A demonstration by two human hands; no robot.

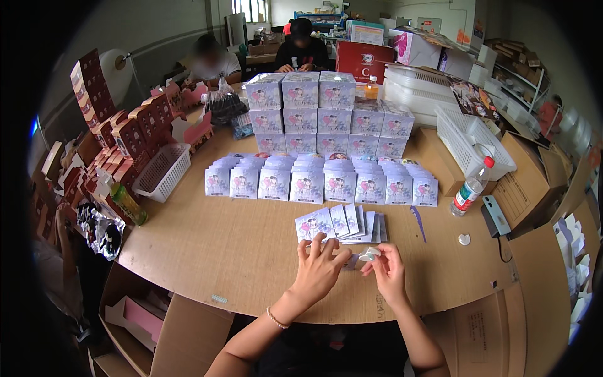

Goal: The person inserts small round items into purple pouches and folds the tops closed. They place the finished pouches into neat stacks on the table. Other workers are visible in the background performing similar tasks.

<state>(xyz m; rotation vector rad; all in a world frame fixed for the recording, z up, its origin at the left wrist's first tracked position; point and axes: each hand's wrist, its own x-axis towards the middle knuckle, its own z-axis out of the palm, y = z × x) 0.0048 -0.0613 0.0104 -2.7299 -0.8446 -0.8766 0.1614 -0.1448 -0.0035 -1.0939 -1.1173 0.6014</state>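
Note:
My right hand (389, 274) pinches several small white rounded pieces (369, 254) between thumb and fingers, just above the table. Beside it, my left hand (319, 271), with a beaded bracelet at the wrist, is palm down with bent fingers apart. Its fingertips are at the lower edge of a flat lavender packet (312, 225) with a printed figure; whether they press on it I cannot tell. More lavender packets (358, 225) overlap in a fan to its right. A small lavender piece (350, 262) shows between my hands, partly hidden by the fingers.
Rows of upright lavender packets (274, 184) stand ahead, before stacked lavender boxes (301, 91). To the right are a red-capped bottle (468, 191), a purple strip (418, 224), a loose white piece (464, 239) and a white basket (468, 141). Red boxes (129, 138) crowd the left. Two people sit beyond.

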